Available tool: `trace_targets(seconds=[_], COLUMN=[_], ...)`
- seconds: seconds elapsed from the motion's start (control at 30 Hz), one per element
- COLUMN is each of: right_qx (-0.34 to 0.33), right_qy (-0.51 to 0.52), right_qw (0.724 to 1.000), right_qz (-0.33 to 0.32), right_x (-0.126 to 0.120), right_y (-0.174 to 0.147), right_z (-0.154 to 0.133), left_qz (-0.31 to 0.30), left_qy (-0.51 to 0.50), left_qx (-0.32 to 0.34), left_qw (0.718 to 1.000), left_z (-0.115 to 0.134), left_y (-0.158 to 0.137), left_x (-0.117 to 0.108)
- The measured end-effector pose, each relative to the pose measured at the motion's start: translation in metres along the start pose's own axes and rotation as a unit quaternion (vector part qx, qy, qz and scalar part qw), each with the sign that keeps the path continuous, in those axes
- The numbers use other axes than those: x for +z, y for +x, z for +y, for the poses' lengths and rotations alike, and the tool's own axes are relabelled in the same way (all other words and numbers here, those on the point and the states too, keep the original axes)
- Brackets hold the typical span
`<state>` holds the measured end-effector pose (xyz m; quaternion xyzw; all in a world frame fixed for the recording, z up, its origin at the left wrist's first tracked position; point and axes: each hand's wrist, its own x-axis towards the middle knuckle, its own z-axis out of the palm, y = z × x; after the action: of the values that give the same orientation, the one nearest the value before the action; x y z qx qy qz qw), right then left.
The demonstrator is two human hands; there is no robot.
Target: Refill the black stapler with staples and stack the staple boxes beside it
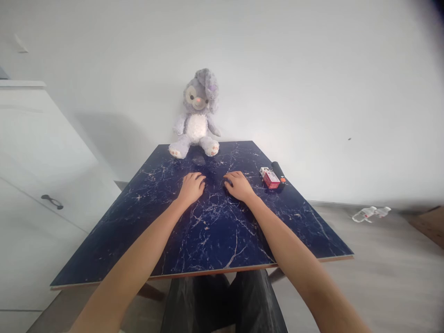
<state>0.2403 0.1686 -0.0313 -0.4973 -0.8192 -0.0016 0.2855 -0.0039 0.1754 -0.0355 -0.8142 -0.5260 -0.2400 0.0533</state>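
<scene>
My left hand (193,188) rests palm down on a dark blue marble-patterned table (215,240), its fingers loosely bent and apart, holding nothing. Beside it, separated by a small gap, my right hand (239,186) also lies on the tabletop with fingers slightly spread and nothing in them. A lilac plush toy rabbit (197,127) sits upright at the back of the table, beyond both hands, against the wall. To the right of my right hand lies a small red and white box (269,178). Touching or just behind that box is a black cylindrical object (277,171) with an orange part.
A white cabinet (31,152) with a dark handle (52,201) stands at the left. The pale wall (294,83) closes off the far side. Clear plastic bottles (369,212) lie on the floor at right, near a brown cardboard piece (430,222).
</scene>
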Motion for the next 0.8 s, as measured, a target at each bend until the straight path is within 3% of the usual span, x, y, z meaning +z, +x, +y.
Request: trace_targets(seconds=[0.1,0.2,0.33,0.37,0.43,0.5,0.67,0.8], right_qx=[0.027,0.098,0.288,0.351,0.452,0.483,0.463,0.428], right_qy=[-0.021,-0.053,-0.074,-0.059,-0.010,0.002,-0.006,0.005], right_qw=[0.994,0.972,0.904,0.889,0.875,0.867,0.880,0.901], right_qz=[0.099,0.206,0.309,0.287,0.170,0.121,0.103,0.069], right_x=[-0.018,-0.042,-0.069,-0.073,-0.077,-0.077,-0.067,-0.053], right_y=[-0.005,-0.020,-0.046,-0.051,-0.056,-0.056,-0.048,-0.040], right_z=[0.005,0.024,0.068,0.079,0.095,0.103,0.098,0.079], left_qz=[0.015,-0.018,-0.128,-0.140,-0.138,-0.123,-0.108,-0.092], left_qy=[-0.015,-0.055,-0.106,-0.113,-0.120,-0.123,-0.123,-0.125], left_qx=[0.046,0.080,0.108,0.107,0.095,0.079,0.060,0.056], left_qw=[0.999,0.995,0.980,0.978,0.978,0.982,0.985,0.986], left_z=[0.008,0.008,-0.004,-0.008,-0.015,-0.021,-0.027,-0.020], left_y=[-0.008,-0.025,-0.049,-0.052,-0.053,-0.050,-0.043,-0.044], left_x=[-0.009,-0.020,-0.034,-0.036,-0.038,-0.039,-0.038,-0.039])
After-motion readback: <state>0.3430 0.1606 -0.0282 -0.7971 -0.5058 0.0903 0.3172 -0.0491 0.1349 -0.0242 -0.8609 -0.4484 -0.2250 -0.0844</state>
